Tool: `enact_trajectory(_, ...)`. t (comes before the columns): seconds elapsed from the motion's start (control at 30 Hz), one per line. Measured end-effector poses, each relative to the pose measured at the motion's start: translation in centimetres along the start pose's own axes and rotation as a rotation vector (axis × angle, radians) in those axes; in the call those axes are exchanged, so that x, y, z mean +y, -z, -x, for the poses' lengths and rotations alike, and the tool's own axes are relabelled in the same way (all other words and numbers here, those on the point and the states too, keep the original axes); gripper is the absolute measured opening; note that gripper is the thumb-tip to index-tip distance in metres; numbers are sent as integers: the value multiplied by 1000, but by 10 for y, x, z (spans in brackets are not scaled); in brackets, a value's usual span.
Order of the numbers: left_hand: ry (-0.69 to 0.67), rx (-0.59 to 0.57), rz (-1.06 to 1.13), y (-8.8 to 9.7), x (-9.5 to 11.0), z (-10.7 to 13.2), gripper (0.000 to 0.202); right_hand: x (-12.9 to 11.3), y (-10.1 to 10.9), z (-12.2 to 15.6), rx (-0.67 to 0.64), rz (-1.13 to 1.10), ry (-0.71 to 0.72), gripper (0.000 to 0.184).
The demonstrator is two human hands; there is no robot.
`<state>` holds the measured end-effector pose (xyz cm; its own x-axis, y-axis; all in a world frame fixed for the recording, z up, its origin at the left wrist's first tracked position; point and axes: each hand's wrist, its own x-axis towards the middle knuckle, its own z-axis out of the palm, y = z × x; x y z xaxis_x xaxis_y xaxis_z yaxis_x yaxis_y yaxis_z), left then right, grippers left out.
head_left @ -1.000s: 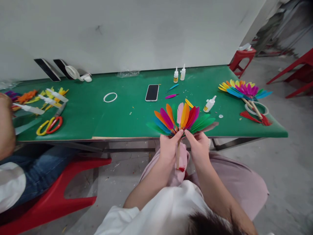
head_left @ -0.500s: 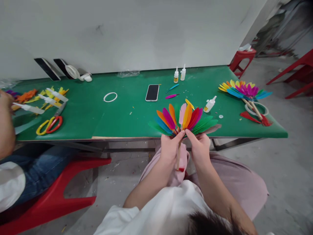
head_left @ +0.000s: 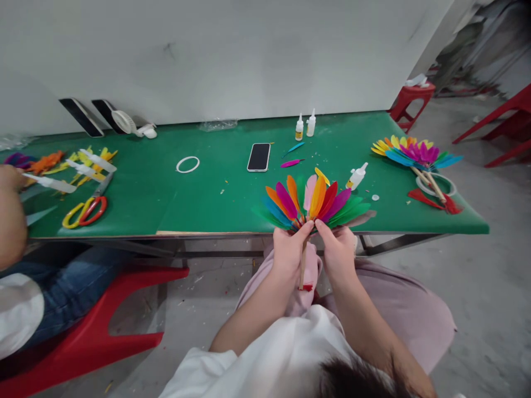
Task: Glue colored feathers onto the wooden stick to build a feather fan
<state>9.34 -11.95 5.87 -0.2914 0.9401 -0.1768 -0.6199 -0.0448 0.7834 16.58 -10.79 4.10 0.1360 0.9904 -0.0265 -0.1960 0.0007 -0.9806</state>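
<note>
In front of me, at the table's near edge, is a many-coloured feather fan (head_left: 317,196) with a thin wooden handle that points down to a bit of red at its end. My left hand (head_left: 287,247) is closed around the base of the fan, its thumb on the feather roots. From the other side my right hand (head_left: 341,250) grips the base too, thumb pressed at the foot of a magenta feather (head_left: 338,203). The thumbs nearly meet. Most other fingers are hidden behind the feathers. A glue bottle (head_left: 357,176) leans just beyond the right side.
The green table (head_left: 199,204) bears a phone (head_left: 258,157), two upright glue bottles (head_left: 299,128), loose feathers (head_left: 292,163), a white ring (head_left: 187,165) and scissors (head_left: 85,211). Finished-looking feather fans (head_left: 418,152) lie at right. A co-worker's arm (head_left: 11,215) is at left.
The magenta feather on the fan's right side has tilted further right, and my right thumb has shifted very slightly. The co-worker's hand at left has moved a little.
</note>
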Motion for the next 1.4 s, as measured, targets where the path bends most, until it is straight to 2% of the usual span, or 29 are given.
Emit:
enact_trajectory(0.33,18,-34,33,1,-1,0,40,-1,-1,0,2,-31,14,26)
enact_trajectory(0.6,26,-86,78,5,0,0,29,-4,-2,1,17,-25,-2,25)
enact_trajectory(0.77,100,-21,71,4,0,1,23,1,-2,-1,47,-45,-13,26)
enact_trajectory(1.0,209,42,149,7,-3,2,28,2,-2,-3,74,-138,-34,27)
enact_trajectory(1.1,193,-16,191,10,-5,3,32,1,0,-5,89,-185,-67,29)
enact_trajectory(1.23,197,-174,200,14,-6,5,32,-3,5,-8,103,-247,-119,32)
enact_trajectory(1.3,192,-115,126,20,-7,4,33,-6,6,-10,114,-272,-140,32)
enact_trajectory(1.4,120,126,-9,33,-11,-4,29,-8,7,-12,126,-295,-159,32)
